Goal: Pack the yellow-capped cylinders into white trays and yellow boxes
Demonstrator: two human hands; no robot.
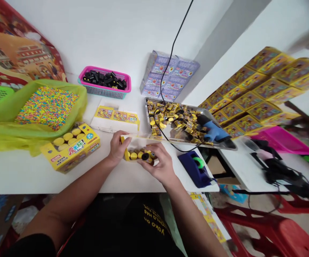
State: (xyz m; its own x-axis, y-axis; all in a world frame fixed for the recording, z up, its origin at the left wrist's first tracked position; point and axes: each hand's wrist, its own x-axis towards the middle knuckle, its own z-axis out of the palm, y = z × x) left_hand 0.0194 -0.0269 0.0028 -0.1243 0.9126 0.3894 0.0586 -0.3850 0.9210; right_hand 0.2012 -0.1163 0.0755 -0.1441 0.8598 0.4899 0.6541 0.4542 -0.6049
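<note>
On the white table [28, 171], a yellow card box [134, 146] sits near the front edge. It looks light and easy to bend, so its edges seem best to hold. The left hand [117, 147] pinches its end. The half-closed right hand [161, 163] holds a small black-topped cup [145, 156].
</note>
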